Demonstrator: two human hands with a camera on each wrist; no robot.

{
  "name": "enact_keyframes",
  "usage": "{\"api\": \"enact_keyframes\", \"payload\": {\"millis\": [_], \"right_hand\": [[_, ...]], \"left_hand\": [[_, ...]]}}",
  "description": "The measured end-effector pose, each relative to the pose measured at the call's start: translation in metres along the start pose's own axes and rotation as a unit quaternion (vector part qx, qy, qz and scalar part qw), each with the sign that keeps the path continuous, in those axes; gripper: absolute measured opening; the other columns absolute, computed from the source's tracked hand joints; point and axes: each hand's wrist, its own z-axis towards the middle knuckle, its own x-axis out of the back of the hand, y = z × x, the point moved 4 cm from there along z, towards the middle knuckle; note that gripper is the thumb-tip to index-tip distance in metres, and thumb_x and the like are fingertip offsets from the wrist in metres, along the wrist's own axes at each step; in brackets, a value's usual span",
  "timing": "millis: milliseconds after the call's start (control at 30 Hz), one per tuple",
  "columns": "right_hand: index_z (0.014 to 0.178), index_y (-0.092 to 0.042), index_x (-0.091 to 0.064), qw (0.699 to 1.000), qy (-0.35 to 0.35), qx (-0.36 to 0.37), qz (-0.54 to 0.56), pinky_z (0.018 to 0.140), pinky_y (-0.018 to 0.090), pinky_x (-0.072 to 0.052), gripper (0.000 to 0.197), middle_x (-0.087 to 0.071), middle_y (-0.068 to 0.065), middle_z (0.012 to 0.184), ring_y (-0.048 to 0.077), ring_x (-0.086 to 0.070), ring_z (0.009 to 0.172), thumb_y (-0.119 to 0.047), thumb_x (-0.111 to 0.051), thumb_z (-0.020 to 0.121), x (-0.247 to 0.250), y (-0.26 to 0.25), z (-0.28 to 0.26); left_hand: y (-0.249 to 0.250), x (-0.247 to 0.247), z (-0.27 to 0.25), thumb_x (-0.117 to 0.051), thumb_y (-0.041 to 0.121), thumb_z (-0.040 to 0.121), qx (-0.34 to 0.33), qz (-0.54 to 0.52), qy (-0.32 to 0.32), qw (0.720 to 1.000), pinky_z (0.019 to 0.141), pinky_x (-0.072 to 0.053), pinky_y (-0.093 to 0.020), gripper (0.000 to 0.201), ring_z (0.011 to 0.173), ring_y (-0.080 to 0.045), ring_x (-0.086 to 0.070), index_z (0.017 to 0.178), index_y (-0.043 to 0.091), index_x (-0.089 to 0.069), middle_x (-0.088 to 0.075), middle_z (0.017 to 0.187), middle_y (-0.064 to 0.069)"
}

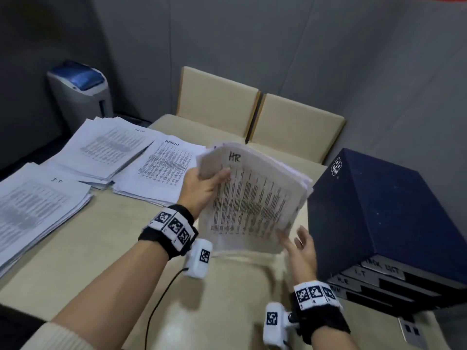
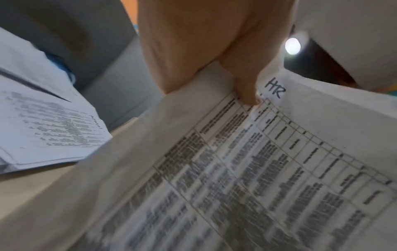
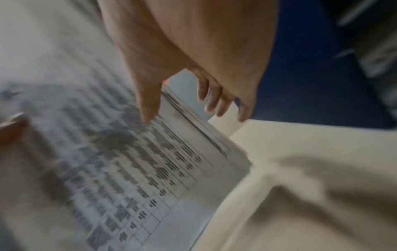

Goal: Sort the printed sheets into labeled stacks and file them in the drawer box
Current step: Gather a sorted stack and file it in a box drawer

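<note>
While my left hand (image 1: 202,189) pinches the top corner of the white printed sheaf marked HR (image 1: 252,200), tilted up off the beige worktop (image 1: 101,248), my right hand (image 1: 302,248) spreads loose fingers (image 3: 223,108) at its lower edge, beside the dark blue drawer box (image 1: 379,210).

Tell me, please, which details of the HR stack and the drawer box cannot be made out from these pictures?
- HR stack: its printed table is motion-blurred in all three views.
- left hand: the fingers behind the stack are hidden by paper; only the thumb shows.
- drawer box: the head view's lowest drawer label is cut off by the right hand.
- Far stack's label: too small.
</note>
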Motion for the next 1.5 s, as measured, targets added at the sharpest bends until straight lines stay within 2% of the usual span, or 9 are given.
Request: {"api": "enact_keyframes", "payload": {"millis": [167, 367, 600, 733, 800, 933, 1167, 1333, 1500], "right_hand": [[0.142, -0.016, -0.049, 0.935, -0.039, -0.095, 0.339, 0.102, 0.057, -0.046, 0.067, -0.061, 0.015, 0.134, 0.032, -0.061, 0.121, -0.024, -0.076, 0.081, -0.003, 0.014, -0.005], [0.130, -0.012, -0.061, 0.930, -0.149, -0.129, 0.310, 0.097, 0.040, -0.053, 0.038, -0.064, 0.013, 0.131, 0.027, -0.061, 0.121, -0.028, -0.050, 0.098, -0.003, -0.012, 0.004], [0.125, -0.012, -0.064, 0.980, -0.087, -0.025, 0.178, 0.086, 0.037, -0.059, 0.038, -0.070, 0.011, 0.121, 0.025, -0.068, 0.110, -0.002, -0.066, 0.088, -0.038, -0.035, 0.010], [0.107, -0.016, -0.073, 0.988, 0.010, 0.083, 0.129, 0.094, 0.040, -0.054, 0.028, -0.073, 0.007, 0.113, 0.023, -0.068, 0.110, -0.006, -0.075, 0.081, -0.032, -0.055, 0.014], [0.101, -0.016, -0.073, 0.987, 0.055, 0.099, 0.116, 0.103, 0.044, -0.049, 0.029, -0.074, 0.003, 0.110, 0.017, -0.068, 0.108, -0.019, -0.083, 0.074, -0.026, -0.053, 0.015], [0.112, -0.022, -0.072, 0.990, 0.026, 0.066, 0.125, 0.096, 0.041, -0.050, 0.033, -0.071, 0.004, 0.117, 0.021, -0.065, 0.113, -0.018, -0.077, 0.080, -0.035, -0.020, 0.010], [0.086, -0.026, -0.068, 0.998, 0.054, 0.025, -0.014, 0.061, 0.011, -0.051, 0.022, -0.073, -0.022, 0.077, 0.001, -0.068, 0.078, -0.004, -0.072, 0.086, -0.047, 0.019, 0.003], [0.097, -0.023, -0.069, 0.998, 0.054, -0.017, -0.006, 0.072, 0.028, -0.056, 0.020, -0.075, -0.005, 0.090, 0.008, -0.071, 0.085, -0.011, -0.076, 0.084, -0.032, 0.025, -0.002], [0.120, -0.015, -0.062, 0.994, -0.007, -0.083, -0.075, 0.085, 0.031, -0.053, 0.040, -0.070, -0.006, 0.106, 0.012, -0.066, 0.100, -0.014, -0.077, 0.083, 0.012, 0.042, -0.015]], "left_hand": [[-0.020, 0.012, 0.006, -0.074, 0.018, 0.079, 0.085, -0.162, 0.005, 0.983, 0.099, -0.052, -0.042, 0.049, 0.109, -0.026, -0.068, 0.123, 0.000, -0.063, -0.071, 0.117, -0.015], [-0.055, 0.048, 0.012, -0.058, 0.018, 0.097, 0.127, -0.268, 0.035, 0.954, 0.110, -0.041, -0.051, 0.047, 0.129, -0.031, -0.055, 0.141, 0.003, -0.050, -0.057, 0.139, -0.019], [-0.057, 0.104, 0.035, -0.079, 0.002, 0.074, 0.167, -0.098, 0.091, 0.977, 0.072, -0.061, -0.039, 0.033, 0.089, -0.029, -0.073, 0.106, -0.002, -0.069, -0.076, 0.094, -0.011], [-0.053, 0.119, 0.075, -0.089, 0.011, 0.058, 0.162, 0.059, -0.012, 0.985, 0.077, -0.055, -0.061, 0.058, 0.094, -0.038, -0.072, 0.112, 0.009, -0.067, -0.075, 0.105, -0.012], [-0.051, 0.112, 0.088, -0.091, 0.013, 0.062, 0.132, 0.096, -0.065, 0.984, 0.074, -0.061, -0.049, 0.052, 0.091, -0.032, -0.072, 0.108, 0.006, -0.068, -0.075, 0.103, -0.011], [-0.062, 0.089, 0.097, -0.087, 0.021, 0.062, 0.111, 0.095, -0.106, 0.984, 0.075, -0.059, -0.034, 0.056, 0.083, -0.020, -0.070, 0.106, -0.005, -0.066, -0.075, 0.097, -0.012], [-0.093, 0.061, 0.087, -0.082, 0.018, 0.079, 0.116, 0.083, -0.096, 0.985, 0.083, -0.056, -0.032, 0.022, 0.093, -0.016, -0.073, 0.099, 0.021, -0.073, -0.077, 0.099, -0.003], [-0.106, 0.055, 0.076, -0.088, 0.037, 0.071, 0.118, 0.109, -0.106, 0.981, 0.082, -0.057, -0.036, 0.053, 0.096, -0.018, -0.071, 0.112, 0.014, -0.063, -0.074, 0.106, -0.005], [-0.112, 0.028, 0.042, -0.071, 0.027, 0.089, 0.122, 0.162, -0.121, 0.972, 0.065, -0.050, -0.020, 0.005, 0.065, 0.006, -0.066, 0.091, 0.023, -0.068, -0.074, 0.075, 0.011]]}}
